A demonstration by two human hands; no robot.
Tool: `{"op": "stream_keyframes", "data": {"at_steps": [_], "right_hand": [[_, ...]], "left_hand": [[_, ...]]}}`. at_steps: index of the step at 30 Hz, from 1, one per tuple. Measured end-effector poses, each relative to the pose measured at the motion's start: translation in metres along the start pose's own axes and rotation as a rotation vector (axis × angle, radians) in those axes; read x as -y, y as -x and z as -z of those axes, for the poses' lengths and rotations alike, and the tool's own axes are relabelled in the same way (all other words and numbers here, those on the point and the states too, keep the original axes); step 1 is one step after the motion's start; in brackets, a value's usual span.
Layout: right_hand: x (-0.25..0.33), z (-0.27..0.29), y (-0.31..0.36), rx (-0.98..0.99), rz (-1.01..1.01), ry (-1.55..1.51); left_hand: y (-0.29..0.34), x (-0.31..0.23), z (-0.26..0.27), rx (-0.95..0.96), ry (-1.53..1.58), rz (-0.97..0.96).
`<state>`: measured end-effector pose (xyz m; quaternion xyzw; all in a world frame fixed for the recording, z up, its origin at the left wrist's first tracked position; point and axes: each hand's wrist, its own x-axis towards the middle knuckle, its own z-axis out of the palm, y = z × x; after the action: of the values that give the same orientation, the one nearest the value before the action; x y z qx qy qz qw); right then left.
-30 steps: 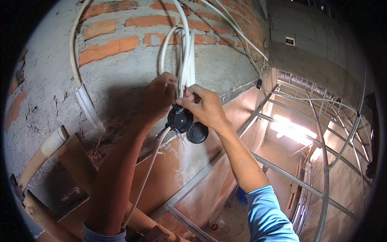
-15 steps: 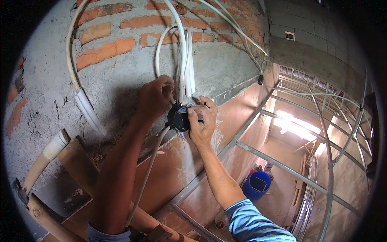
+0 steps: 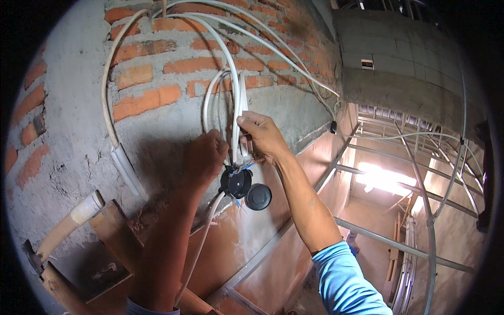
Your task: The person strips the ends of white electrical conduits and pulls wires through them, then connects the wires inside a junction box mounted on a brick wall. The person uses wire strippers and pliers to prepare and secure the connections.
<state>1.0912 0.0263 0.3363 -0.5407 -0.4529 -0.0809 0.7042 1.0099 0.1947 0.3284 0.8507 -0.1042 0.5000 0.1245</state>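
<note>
Against the wall sits a round black junction box (image 3: 235, 181), its open face towards me. Its round black lid (image 3: 258, 197) hangs just below and to the right. Thin blue and copper-coloured wire ends show at the box's upper rim. Several white cables (image 3: 235, 105) come down into the box's top. My left hand (image 3: 206, 156) is closed above and left of the box, its fingers around a thin grey cable (image 3: 220, 107). Higher up on the right, my right hand (image 3: 262, 135) pinches a white cable between thumb and fingers.
A brick and cement wall (image 3: 147, 102) rises ahead. Wooden poles (image 3: 118, 231) stand at the lower left. Metal framing bars (image 3: 396, 241) cross on the right, high above a floor. Another small black box (image 3: 333, 127) hangs on cables at the far right of the wall.
My right hand has left the box and moved up to the white cables. The lid now shows beside the open box. My left hand stays close by; the view has shifted upwards.
</note>
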Motion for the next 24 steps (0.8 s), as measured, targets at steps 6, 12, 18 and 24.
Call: {"op": "stream_keyframes", "data": {"at_steps": [6,12,18,24], "right_hand": [[-0.012,0.011,-0.011,0.023,-0.090,-0.233],[0.000,0.005,0.005,-0.185,-0.090,0.066],[0.061,-0.011,-0.024,-0.487,0.717,0.546],[0.098,-0.038,-0.071,-0.055,0.113,-0.198]], "left_hand": [[-0.001,-0.002,-0.003,-0.054,-0.008,0.027],[0.005,-0.006,0.002,-0.025,0.092,0.067],[0.008,-0.003,-0.001,0.002,0.104,0.022],[0.005,0.010,-0.008,-0.068,0.086,-0.055]]}}
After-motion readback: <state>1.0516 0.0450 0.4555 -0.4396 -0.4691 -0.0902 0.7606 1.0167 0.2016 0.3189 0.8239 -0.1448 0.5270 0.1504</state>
